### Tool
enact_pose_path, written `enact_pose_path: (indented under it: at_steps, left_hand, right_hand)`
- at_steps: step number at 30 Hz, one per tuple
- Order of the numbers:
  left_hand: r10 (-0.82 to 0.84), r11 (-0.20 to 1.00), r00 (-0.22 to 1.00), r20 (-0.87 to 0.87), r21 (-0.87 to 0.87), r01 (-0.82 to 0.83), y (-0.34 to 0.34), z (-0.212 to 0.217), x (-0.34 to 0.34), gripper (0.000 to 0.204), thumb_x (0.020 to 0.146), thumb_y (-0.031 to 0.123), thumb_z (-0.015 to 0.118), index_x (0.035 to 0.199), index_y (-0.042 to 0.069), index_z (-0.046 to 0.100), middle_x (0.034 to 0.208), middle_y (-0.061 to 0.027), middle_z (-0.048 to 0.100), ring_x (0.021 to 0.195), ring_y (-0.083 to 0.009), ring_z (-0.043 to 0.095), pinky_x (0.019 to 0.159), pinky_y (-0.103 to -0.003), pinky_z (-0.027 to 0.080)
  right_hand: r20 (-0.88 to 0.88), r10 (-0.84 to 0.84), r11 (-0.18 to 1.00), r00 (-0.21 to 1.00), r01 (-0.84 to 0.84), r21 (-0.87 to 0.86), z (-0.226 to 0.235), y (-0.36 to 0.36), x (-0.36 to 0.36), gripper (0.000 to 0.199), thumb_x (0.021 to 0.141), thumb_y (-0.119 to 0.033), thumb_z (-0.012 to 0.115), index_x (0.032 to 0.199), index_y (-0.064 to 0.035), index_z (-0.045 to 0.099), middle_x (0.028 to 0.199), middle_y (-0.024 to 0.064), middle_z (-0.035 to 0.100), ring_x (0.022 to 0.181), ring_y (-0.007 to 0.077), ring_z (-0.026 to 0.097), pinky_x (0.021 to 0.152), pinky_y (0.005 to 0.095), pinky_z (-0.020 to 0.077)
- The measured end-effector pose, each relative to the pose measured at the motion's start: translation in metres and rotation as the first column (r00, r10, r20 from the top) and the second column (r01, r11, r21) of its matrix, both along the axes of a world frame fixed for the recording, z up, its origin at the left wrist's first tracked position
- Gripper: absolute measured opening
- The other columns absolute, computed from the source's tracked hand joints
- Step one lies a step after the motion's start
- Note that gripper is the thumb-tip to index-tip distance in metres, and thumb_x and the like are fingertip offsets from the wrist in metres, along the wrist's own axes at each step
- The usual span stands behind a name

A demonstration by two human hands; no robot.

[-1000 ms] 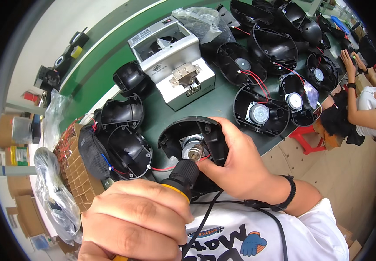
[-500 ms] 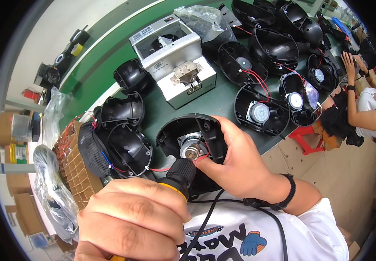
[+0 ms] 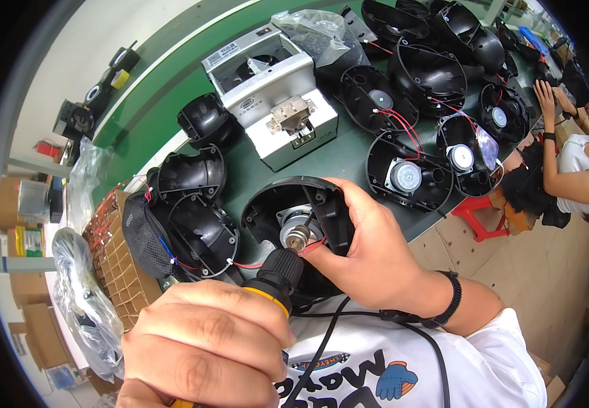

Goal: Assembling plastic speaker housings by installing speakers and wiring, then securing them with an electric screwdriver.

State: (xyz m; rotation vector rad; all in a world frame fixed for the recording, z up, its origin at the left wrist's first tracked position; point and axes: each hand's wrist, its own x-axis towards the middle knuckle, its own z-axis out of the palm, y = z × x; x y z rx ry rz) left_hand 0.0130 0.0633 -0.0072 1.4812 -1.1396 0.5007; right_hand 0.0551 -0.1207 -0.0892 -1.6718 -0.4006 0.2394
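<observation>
My left hand (image 3: 206,340) is wrapped round a black and yellow electric screwdriver (image 3: 279,275), whose metal nose points into a rounded black plastic housing (image 3: 260,204). Inside that shell sits a round silver speaker (image 3: 293,221) on a square frame, partly covered by the screwdriver's nose. The bit reaches in beside the speaker; I cannot make out what its tip touches. From the right, my right hand (image 3: 376,251) grips the housing, thumb on the near side and the other fingers mostly hidden behind it. A red wire runs past my thumb.
A silver machine (image 3: 294,115) stands beyond the housing on the green table. Other black housings with speakers (image 3: 403,175) crowd the right; empty-looking shells (image 3: 202,224) sit left beside a divided cardboard box (image 3: 121,258). A black cord (image 3: 328,333) crosses my shirt. Another person (image 3: 580,163) works at far right.
The housing, the screwdriver and both hands have shifted very slightly left. Both grips look the same.
</observation>
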Motion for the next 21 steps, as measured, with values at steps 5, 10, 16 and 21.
enact_pose_path:
  at_steps: [5,10,16,21]
  left_hand:
    - [-0.019,1.000,1.000,0.007,0.016,0.019,0.002,0.000,0.002,0.043,0.085,0.009,0.081,0.115,0.009,0.050,0.085,-0.0059,0.071,0.073,-0.0190,0.069,0.066,-0.033,0.060]
    - [-0.042,0.999,0.999,0.010,0.027,0.042,0.000,-0.001,0.004,0.044,0.084,0.009,0.081,0.115,0.009,0.049,0.085,-0.0057,0.070,0.072,-0.0189,0.069,0.066,-0.033,0.060]
    - [0.016,0.985,0.990,-0.144,0.173,0.009,0.007,0.013,-0.001,0.046,0.082,0.006,0.082,0.112,0.010,0.048,0.080,-0.0043,0.068,0.068,-0.0194,0.067,0.063,-0.035,0.059]
    - [0.105,0.989,0.966,-0.236,0.128,-0.076,-0.007,0.011,0.000,0.048,0.077,0.001,0.082,0.109,0.013,0.049,0.081,-0.0031,0.067,0.068,-0.0194,0.067,0.061,-0.037,0.056]
  right_hand:
    - [-0.007,0.001,0.999,1.000,-0.001,-0.043,0.000,0.002,-0.002,0.053,0.083,-0.011,0.077,0.127,0.0056,0.052,0.101,0.0198,0.071,0.092,0.0317,0.072,0.081,0.0389,0.0552]
    - [-0.012,-0.006,0.999,1.000,0.006,-0.036,-0.001,0.001,-0.002,0.053,0.083,-0.010,0.078,0.127,0.0051,0.053,0.100,0.0199,0.072,0.093,0.0333,0.072,0.082,0.0396,0.0553]
    - [0.010,-0.009,0.999,1.000,0.010,-0.049,-0.003,0.004,-0.005,0.054,0.083,-0.011,0.078,0.127,0.0058,0.052,0.100,0.0204,0.072,0.092,0.0346,0.072,0.082,0.0406,0.0550]
    - [0.022,-0.069,0.993,0.997,0.070,-0.093,-0.015,0.003,-0.005,0.055,0.083,-0.013,0.079,0.127,0.0078,0.052,0.100,0.0211,0.071,0.092,0.0347,0.072,0.082,0.0409,0.0548]
